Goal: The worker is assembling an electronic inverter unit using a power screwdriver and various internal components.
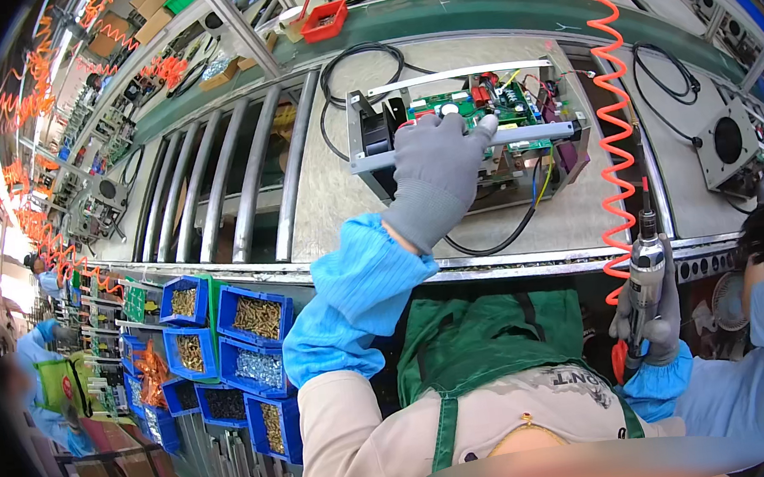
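Here, grey metal frame, green circuit board, left grip, hold unclear, right grip clasping silver screwdriver

I see the chassis on the bench, a circuit board inside it. Left of the chassis I have rollers; before it, leftward, bins of fasteners; behind it, a tray; right of it, a coiled hose, then a second unit.
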A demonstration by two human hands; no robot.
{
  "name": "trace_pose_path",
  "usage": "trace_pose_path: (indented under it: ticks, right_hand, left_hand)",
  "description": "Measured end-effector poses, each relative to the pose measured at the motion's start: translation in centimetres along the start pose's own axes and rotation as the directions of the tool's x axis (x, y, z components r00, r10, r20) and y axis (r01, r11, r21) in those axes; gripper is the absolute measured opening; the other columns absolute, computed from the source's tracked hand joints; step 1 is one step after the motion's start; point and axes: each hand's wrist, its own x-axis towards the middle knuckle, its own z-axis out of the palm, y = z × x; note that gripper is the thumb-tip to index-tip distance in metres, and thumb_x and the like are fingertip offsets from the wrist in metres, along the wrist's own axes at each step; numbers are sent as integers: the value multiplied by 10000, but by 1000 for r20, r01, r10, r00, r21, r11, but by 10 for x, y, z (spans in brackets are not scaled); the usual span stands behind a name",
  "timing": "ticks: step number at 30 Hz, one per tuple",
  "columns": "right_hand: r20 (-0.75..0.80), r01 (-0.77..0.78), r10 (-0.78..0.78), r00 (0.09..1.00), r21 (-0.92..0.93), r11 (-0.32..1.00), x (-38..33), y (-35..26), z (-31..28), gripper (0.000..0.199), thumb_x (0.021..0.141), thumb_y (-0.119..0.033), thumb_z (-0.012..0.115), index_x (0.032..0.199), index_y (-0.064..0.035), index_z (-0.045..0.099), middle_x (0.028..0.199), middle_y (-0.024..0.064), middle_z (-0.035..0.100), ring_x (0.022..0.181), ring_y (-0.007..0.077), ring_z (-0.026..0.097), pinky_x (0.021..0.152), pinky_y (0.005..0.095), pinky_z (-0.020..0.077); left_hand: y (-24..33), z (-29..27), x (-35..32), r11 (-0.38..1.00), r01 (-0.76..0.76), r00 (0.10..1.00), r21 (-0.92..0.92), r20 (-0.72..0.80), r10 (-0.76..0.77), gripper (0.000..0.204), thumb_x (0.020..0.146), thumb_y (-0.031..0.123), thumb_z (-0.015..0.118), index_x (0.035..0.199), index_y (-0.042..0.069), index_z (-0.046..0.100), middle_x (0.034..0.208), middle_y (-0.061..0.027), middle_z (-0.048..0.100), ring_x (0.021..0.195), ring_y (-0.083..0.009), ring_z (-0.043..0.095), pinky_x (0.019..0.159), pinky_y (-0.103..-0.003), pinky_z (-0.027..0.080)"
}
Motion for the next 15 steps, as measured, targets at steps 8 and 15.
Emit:
trace_pose_path:
  ticks: [8, 15]
  right_hand:
    - [-3, -33, 33, 999, -21, 999, 5, 6, 2, 1337, 502, -365, 932, 1510, -235, 63, 770, 172, 592, 538, 239, 643, 540, 386, 606]
    - [-18, -64, 63, 998, -61, 996, 1, 8, -1, 1320, 487, -362, 930, 1510, -245, 104, 767, 164, 595, 558, 250, 643, 521, 355, 573]
  left_hand:
    - [6, 7, 12, 1000, 14, 997, -4, 74, -14, 313, 899, 204, 561, 1204, 236, 621, 866, -54, 591, 825, -243, 603, 670, -409, 469]
    - [-6, 14, 14, 996, -30, 992, -86, 121, 40, 344, 896, 189, 553, 1237, 216, 589, 850, -93, 587, 811, -288, 599, 661, -421, 480]
